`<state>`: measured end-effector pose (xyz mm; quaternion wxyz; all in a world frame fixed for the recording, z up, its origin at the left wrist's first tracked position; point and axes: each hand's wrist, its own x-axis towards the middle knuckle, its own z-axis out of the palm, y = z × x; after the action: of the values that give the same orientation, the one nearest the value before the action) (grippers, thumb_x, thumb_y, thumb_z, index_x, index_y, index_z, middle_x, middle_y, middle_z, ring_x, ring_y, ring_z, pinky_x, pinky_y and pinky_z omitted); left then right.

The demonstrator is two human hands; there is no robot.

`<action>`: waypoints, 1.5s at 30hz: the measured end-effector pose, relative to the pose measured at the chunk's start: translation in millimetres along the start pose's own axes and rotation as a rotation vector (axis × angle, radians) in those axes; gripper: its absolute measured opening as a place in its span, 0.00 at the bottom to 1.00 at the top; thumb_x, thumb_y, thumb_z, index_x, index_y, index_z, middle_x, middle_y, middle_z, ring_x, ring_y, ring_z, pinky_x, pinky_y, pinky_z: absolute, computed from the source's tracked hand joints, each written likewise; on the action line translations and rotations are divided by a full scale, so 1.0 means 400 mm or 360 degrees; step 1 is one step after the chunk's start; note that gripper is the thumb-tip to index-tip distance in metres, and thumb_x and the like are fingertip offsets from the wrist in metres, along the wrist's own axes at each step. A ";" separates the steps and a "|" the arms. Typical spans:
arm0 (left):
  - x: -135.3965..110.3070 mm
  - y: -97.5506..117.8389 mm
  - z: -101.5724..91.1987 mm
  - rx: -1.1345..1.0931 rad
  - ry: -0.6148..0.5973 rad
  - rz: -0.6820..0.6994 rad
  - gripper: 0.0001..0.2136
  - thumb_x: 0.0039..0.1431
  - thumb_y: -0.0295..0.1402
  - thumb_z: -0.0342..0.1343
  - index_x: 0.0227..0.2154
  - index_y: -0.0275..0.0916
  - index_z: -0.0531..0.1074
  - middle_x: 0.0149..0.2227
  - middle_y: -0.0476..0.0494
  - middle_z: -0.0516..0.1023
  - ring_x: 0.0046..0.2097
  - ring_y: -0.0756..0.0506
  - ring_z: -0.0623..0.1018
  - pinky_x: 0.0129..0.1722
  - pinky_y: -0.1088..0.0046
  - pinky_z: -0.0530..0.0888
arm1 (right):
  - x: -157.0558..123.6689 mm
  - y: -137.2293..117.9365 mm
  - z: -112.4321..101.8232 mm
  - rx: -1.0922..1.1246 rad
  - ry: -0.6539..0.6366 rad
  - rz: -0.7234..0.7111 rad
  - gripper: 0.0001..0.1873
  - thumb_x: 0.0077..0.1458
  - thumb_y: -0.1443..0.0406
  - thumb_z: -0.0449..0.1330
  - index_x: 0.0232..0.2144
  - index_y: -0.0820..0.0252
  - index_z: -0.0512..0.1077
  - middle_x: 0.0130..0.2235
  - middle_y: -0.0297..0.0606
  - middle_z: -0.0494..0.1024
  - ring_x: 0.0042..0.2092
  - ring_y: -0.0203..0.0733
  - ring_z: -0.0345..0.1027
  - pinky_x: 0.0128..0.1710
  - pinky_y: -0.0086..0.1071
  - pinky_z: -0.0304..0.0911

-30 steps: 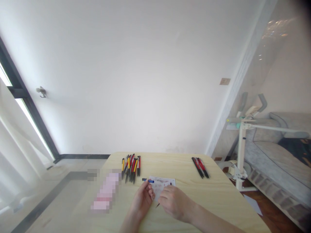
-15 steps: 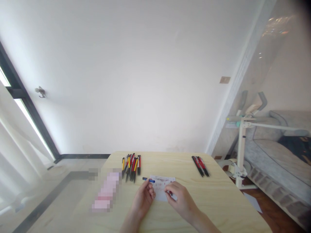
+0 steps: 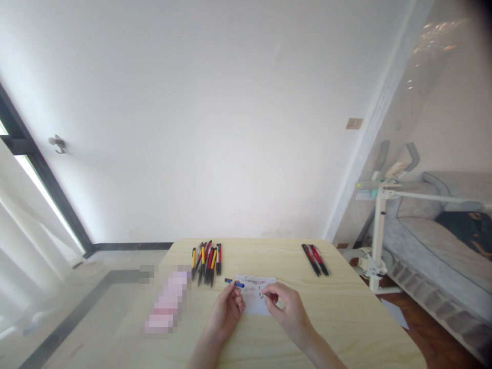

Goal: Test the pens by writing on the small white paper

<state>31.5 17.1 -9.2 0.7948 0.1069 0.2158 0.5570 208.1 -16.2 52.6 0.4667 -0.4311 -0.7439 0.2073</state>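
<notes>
**— Where are your hands right now?**

Both low on the pale wooden table (image 3: 346,318), over the small white paper slip (image 3: 251,303). My left hand (image 3: 226,312) sits at the slip's left edge, fingers curled around a short blue pen (image 3: 234,282) whose end pokes out past the paper's corner. My right hand (image 3: 290,312) is on the slip's right side, thumb and forefinger pinched narrow on a thin dark piece (image 3: 263,295). It's too small for me to say what it is.

**— How do you handle this well?**

I'd say pin the slip flat with the left so it can't skid. Grip lightly with the right and work over bare paper, well clear of the fanned bunch of yellow, red and black pens (image 3: 206,261) just beyond. The other little row of red and black pens (image 3: 315,259) lies well apart, far right.

**— Anything readable?**

Reddish marks and a printed line along the slip's top edge, but all too small to make out. No brand shows on any pen. A pink patch (image 3: 167,302) at left is blurred out.
</notes>
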 end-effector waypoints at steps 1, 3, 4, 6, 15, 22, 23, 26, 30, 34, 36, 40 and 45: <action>0.000 0.000 0.000 -0.0001 -0.0004 -0.0002 0.06 0.54 0.29 0.54 0.25 0.32 0.69 0.19 0.52 0.69 0.20 0.56 0.68 0.21 0.81 0.67 | 0.000 -0.004 0.002 0.0022 0.0018 0.0016 0.08 0.47 0.73 0.54 0.29 0.59 0.71 0.29 0.35 0.75 0.28 0.36 0.66 0.29 0.27 0.63; -0.001 0.001 0.001 -0.0003 -0.0012 -0.0004 0.06 0.55 0.29 0.54 0.25 0.32 0.69 0.20 0.51 0.69 0.20 0.56 0.68 0.21 0.80 0.67 | 0.001 -0.011 0.009 0.0060 0.0062 0.0039 0.07 0.47 0.72 0.55 0.29 0.59 0.71 0.28 0.35 0.75 0.28 0.36 0.66 0.30 0.28 0.63; -0.002 0.001 0.002 -0.0006 -0.0015 -0.0004 0.06 0.55 0.29 0.54 0.25 0.32 0.69 0.20 0.51 0.69 0.20 0.56 0.68 0.21 0.80 0.67 | 0.001 -0.015 0.012 0.0078 0.0089 0.0044 0.08 0.47 0.72 0.55 0.29 0.59 0.72 0.28 0.35 0.75 0.28 0.36 0.67 0.30 0.28 0.63; -0.003 0.002 0.003 -0.0013 -0.0020 -0.0005 0.06 0.55 0.29 0.54 0.26 0.32 0.69 0.20 0.51 0.69 0.20 0.56 0.68 0.21 0.80 0.67 | 0.003 -0.024 0.018 0.0115 0.0135 0.0043 0.08 0.47 0.72 0.55 0.30 0.59 0.72 0.28 0.35 0.75 0.28 0.36 0.67 0.30 0.28 0.63; -0.005 0.014 0.014 -0.0091 -0.0034 -0.0018 0.04 0.54 0.30 0.54 0.26 0.34 0.69 0.19 0.53 0.67 0.20 0.56 0.67 0.21 0.81 0.66 | 0.025 -0.072 0.036 0.0188 0.0236 -0.0051 0.05 0.48 0.70 0.57 0.30 0.59 0.72 0.29 0.36 0.75 0.29 0.35 0.67 0.30 0.27 0.64; -0.014 0.023 0.020 -0.0142 -0.0041 -0.0022 0.03 0.53 0.29 0.54 0.26 0.35 0.68 0.19 0.54 0.68 0.20 0.56 0.67 0.22 0.81 0.66 | 0.032 -0.088 0.060 0.0202 0.0264 -0.0100 0.05 0.50 0.69 0.57 0.30 0.58 0.72 0.29 0.36 0.76 0.28 0.35 0.67 0.29 0.27 0.64; -0.014 0.024 0.020 -0.0148 -0.0039 -0.0020 0.03 0.53 0.29 0.54 0.26 0.35 0.68 0.19 0.54 0.68 0.20 0.56 0.67 0.22 0.80 0.66 | 0.032 -0.089 0.064 0.0198 0.0269 -0.0100 0.05 0.50 0.69 0.56 0.30 0.58 0.72 0.29 0.37 0.76 0.28 0.36 0.67 0.28 0.27 0.64; -0.014 0.027 0.017 -0.0160 -0.0030 -0.0015 0.04 0.54 0.30 0.54 0.26 0.36 0.69 0.19 0.53 0.69 0.19 0.56 0.67 0.22 0.80 0.66 | 0.035 -0.093 0.071 0.0183 0.0275 -0.0099 0.05 0.50 0.67 0.56 0.30 0.58 0.72 0.29 0.37 0.76 0.28 0.36 0.67 0.28 0.27 0.64; -0.014 0.028 0.013 -0.0162 -0.0021 -0.0020 0.05 0.54 0.30 0.53 0.27 0.35 0.70 0.18 0.53 0.70 0.19 0.56 0.68 0.22 0.80 0.66 | 0.039 -0.103 0.077 0.0165 0.0242 -0.0125 0.05 0.50 0.67 0.56 0.30 0.58 0.72 0.28 0.36 0.76 0.28 0.36 0.67 0.29 0.27 0.64; -0.014 0.028 0.010 -0.0155 0.0002 -0.0015 0.05 0.55 0.30 0.52 0.28 0.35 0.70 0.19 0.51 0.72 0.20 0.55 0.70 0.22 0.80 0.67 | 0.043 -0.113 0.078 0.0151 0.0221 -0.0124 0.05 0.51 0.67 0.56 0.30 0.58 0.73 0.28 0.36 0.76 0.28 0.35 0.67 0.29 0.27 0.64; -0.014 0.028 0.009 -0.0148 0.0015 -0.0014 0.05 0.55 0.30 0.52 0.28 0.34 0.71 0.20 0.50 0.73 0.20 0.54 0.71 0.22 0.80 0.67 | 0.045 -0.114 0.079 0.0151 0.0221 -0.0126 0.05 0.51 0.67 0.56 0.30 0.58 0.73 0.28 0.37 0.76 0.28 0.36 0.67 0.29 0.27 0.65; -0.013 0.029 0.009 -0.0132 0.0038 -0.0011 0.06 0.55 0.30 0.52 0.27 0.34 0.71 0.18 0.50 0.72 0.19 0.54 0.71 0.22 0.80 0.67 | 0.047 -0.115 0.082 0.0152 0.0224 -0.0138 0.06 0.51 0.67 0.56 0.31 0.58 0.72 0.29 0.37 0.76 0.29 0.36 0.67 0.29 0.28 0.65; -0.015 0.029 0.011 -0.0144 0.0039 -0.0003 0.06 0.55 0.30 0.52 0.27 0.34 0.71 0.18 0.51 0.73 0.19 0.55 0.71 0.22 0.82 0.68 | 0.051 -0.122 0.088 0.0133 0.0236 -0.0148 0.06 0.51 0.67 0.55 0.31 0.58 0.72 0.29 0.37 0.76 0.30 0.36 0.67 0.29 0.28 0.64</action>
<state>21.9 16.1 1.0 0.7966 0.0637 0.2001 0.5669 151.5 -22.3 81.0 0.5471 -0.3903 -0.7173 0.1837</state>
